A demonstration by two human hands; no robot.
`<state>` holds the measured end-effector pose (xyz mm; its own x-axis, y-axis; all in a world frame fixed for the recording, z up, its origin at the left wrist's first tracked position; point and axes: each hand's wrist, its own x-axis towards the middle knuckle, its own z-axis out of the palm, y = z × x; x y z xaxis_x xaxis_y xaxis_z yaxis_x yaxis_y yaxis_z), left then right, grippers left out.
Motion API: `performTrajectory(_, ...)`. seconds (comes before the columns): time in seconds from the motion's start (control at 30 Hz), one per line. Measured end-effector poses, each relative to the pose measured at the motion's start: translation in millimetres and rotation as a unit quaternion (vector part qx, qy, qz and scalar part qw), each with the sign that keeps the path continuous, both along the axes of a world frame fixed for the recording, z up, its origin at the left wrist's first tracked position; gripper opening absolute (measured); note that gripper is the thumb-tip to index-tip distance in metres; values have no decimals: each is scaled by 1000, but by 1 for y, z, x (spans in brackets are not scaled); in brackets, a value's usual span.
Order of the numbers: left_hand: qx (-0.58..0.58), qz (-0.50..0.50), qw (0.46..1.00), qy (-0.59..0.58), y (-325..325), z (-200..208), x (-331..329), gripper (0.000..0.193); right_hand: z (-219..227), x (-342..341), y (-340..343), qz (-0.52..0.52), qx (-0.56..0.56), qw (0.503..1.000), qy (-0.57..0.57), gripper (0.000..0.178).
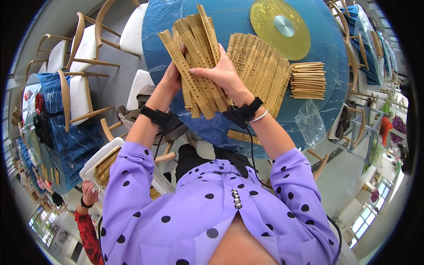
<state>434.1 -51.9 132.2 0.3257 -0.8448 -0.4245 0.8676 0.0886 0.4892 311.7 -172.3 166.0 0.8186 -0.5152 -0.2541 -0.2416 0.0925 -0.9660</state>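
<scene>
Both my hands hold a loose, fanned bundle of long brown printed paper chopstick sleeves [194,57] above the near side of the round table. My left hand [173,73] grips the bundle's left side, its fingers mostly hidden behind it. On the right side, my right hand [223,73] is closed round the sleeves with its thumb laid across the front. Just beyond that hand, an overlapping row of similar chopstick sleeves [260,66] lies on the table. Further right sits a neat stack of light wooden chopsticks [308,80].
A blue cloth [329,37] covers the table, which bears a yellow turntable [265,20] and a clear plastic bag [311,121]. One flat sleeve [243,136] lies by the near edge. At lower left, another person's hand [89,194] touches a white basket [99,163] of brown sleeves. Chairs [86,48] stand left.
</scene>
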Motion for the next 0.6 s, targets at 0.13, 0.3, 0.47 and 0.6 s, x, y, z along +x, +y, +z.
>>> performTrajectory(0.13, -22, 115, 993, -12, 58, 70, -15, 68, 54, 13, 42, 108, -1, 993, -50, 111)
performTrajectory(0.3, -55, 272, 961, -1, 166, 132, -57, 66, 117, 21, 130, 271, 45, 958, -85, 96)
performTrajectory(0.47, 80, 526, 846, -34, 298, 159, -140, 70, 134, 21, 260, 510, 108, 851, -69, 92)
performTrajectory(0.6, 99, 657, 747, 11, 386, 161, -222, 72, 121, -2, 375, 658, 120, 742, -48, 97)
